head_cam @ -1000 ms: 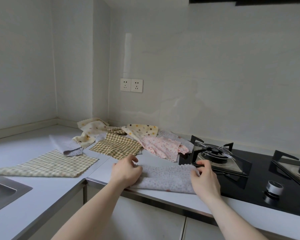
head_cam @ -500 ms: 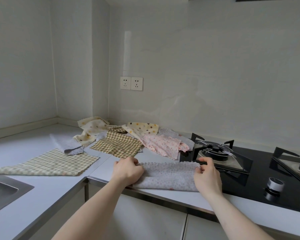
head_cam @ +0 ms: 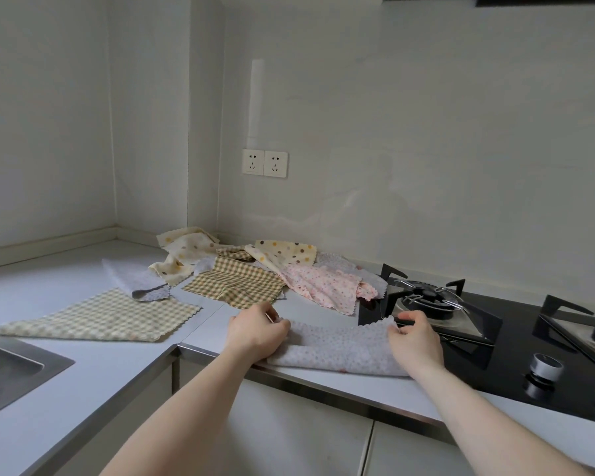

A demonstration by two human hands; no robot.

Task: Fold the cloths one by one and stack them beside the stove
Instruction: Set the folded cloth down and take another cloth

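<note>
From the head camera, a grey cloth (head_cam: 337,348) lies on the front strip of the counter (head_cam: 83,379), just beside the stove (head_cam: 516,359), with its right edge touching the black glass. The left hand (head_cam: 255,333) grips the cloth's left end, fingers curled over the far edge. The right hand (head_cam: 414,338) pinches the far right corner between thumb and fingers and holds it raised off the counter.

A second ago the cloth lay flat and doubled, with both hands resting along its ends. Since then the far edge has come up on both sides: the right corner now stands clear of the surface and the middle of the edge sags between the hands. The camera has also tipped slightly, but the cloth has not travelled along the counter.

This reads as a further fold being started, the far edge probably about to be brought toward the near one. If so, this cloth is close to being finished and already sits where the stack belongs.

Behind it the rest wait unfolded: a pink cloth (head_cam: 323,286), a checked cloth (head_cam: 237,283), two dotted cream ones (head_cam: 285,252), another grey one (head_cam: 134,280) and a pale checked cloth (head_cam: 107,317) near the sink (head_cam: 11,369). Most of the task is still ahead.
</note>
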